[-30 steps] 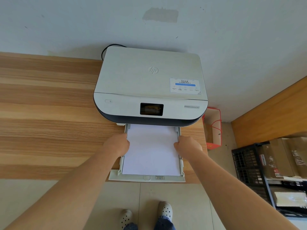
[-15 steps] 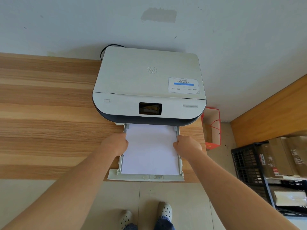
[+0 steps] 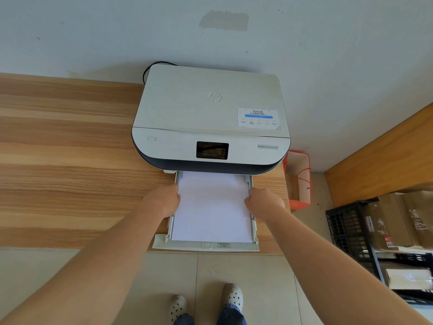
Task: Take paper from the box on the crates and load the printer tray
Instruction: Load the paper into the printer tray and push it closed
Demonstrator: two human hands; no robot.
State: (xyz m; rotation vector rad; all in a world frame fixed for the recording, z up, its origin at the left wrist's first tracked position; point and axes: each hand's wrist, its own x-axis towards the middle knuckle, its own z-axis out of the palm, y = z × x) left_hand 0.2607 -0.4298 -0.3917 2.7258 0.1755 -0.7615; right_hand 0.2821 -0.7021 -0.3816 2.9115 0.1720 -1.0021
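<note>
A white printer (image 3: 210,109) stands on the wooden table (image 3: 70,160) against the wall. Its paper tray (image 3: 206,247) is pulled out toward me over the table's front edge. A stack of white paper (image 3: 212,207) lies flat in the tray, its far end under the printer. My left hand (image 3: 161,200) is curled against the stack's left edge at the tray's side. My right hand (image 3: 264,202) grips the right edge in the same way. The fingertips of both hands are hidden. The cardboard box (image 3: 389,221) sits on black crates (image 3: 346,231) at the right.
A red and white paper bag (image 3: 298,184) stands on the floor just right of the table. A wooden panel runs along the right wall above the crates. My feet in white clogs stand on the tiled floor below the tray.
Both hands stay at the sides of the paper in the tray. Only the view has shifted slightly.
</note>
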